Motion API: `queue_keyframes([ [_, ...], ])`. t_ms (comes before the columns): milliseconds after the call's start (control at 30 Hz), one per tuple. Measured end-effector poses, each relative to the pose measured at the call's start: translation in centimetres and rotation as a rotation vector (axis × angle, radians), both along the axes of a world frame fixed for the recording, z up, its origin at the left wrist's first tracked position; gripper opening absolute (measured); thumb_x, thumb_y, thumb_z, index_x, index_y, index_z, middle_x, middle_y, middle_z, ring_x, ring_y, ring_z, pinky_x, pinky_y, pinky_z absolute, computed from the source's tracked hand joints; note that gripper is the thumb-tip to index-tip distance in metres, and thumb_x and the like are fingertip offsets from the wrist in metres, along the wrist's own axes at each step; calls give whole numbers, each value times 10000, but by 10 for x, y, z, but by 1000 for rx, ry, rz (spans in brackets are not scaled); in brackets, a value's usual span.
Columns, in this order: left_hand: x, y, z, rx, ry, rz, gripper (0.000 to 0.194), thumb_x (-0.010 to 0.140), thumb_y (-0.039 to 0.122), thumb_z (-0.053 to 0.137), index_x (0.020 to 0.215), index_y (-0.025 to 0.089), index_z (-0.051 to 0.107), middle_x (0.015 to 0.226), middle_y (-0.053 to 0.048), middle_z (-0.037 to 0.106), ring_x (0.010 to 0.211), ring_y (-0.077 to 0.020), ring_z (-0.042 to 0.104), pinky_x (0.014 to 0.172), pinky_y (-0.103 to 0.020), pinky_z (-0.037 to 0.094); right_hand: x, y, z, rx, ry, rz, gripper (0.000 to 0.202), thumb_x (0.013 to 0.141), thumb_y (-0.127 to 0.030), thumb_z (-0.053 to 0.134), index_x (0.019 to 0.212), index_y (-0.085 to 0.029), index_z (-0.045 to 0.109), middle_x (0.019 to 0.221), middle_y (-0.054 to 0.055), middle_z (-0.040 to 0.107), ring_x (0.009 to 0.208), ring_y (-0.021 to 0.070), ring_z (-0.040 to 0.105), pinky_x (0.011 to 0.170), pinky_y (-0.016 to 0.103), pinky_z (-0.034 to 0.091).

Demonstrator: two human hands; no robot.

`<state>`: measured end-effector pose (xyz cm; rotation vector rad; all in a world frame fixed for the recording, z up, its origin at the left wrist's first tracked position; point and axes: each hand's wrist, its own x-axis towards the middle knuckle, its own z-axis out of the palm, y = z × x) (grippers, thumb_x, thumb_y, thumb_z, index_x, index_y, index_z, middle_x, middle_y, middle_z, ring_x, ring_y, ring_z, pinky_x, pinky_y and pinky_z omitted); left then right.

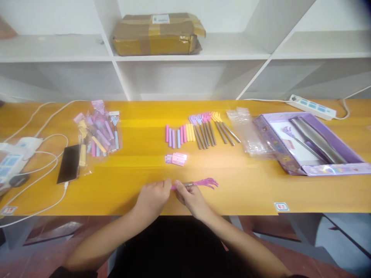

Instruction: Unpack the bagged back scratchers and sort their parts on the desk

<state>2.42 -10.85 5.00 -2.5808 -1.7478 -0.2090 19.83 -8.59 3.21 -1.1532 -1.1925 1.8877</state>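
Both hands meet near the table's front edge on a pink back scratcher (206, 182), its claw pointing right. My left hand (153, 196) is closed round its pink handle end, most of which is hidden in the fist. My right hand (191, 197) pinches the metal shaft, thumb on top, close beside the left. Just beyond lie small pink and purple cards (179, 159). Farther back, a row of coloured handle sleeves (179, 138) lies left of several back scratchers with bare metal shafts (205, 133) and purple, blue, pink and yellow claws.
Clear plastic bags (246, 131) lie right of the shafts, next to a purple open box (333, 170) holding a back scratcher. Bagged back scratchers (100, 129), a phone (68, 164) and cabled power strips (17, 158) occupy the left. A taped carton (156, 34) sits on the shelf.
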Motion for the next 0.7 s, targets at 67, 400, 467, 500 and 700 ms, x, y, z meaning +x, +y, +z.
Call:
queue_keyframes([
  [67,3,-1,1,46,19,4,300,1124,207,512,828,202,563,631,-33,655,563,-205,688,488,-263,352,-1,2,0,-154,116,-9,798,814,-878,712,559,-267,267,499,-101,190,436,54,155,452,284,102],
  [400,15,-15,14,-239,70,-163,256,1128,294,521,909,188,600,678,-39,706,570,-241,746,472,-272,492,28,-23,21,-351,219,11,731,847,-705,767,560,-269,256,485,-122,170,400,32,133,421,253,79],
  [467,18,-17,21,-365,69,-174,228,1130,297,509,969,178,617,720,-53,738,614,-260,773,514,-290,547,35,-26,25,-356,207,16,738,855,-727,755,565,-269,254,487,-123,175,400,31,135,419,252,84],
  [500,19,-18,24,-417,67,-181,229,1134,300,495,992,175,624,738,-60,749,628,-266,780,535,-300,568,38,-27,27,-356,202,16,743,856,-740,751,566,-269,255,487,-124,176,400,30,136,418,251,85],
  [700,17,-23,39,-569,48,-228,221,1123,286,477,1026,182,647,767,-68,734,635,-276,771,609,-347,603,50,-37,36,-336,220,64,739,878,-752,764,594,-262,289,495,-129,189,405,32,151,416,243,109],
])
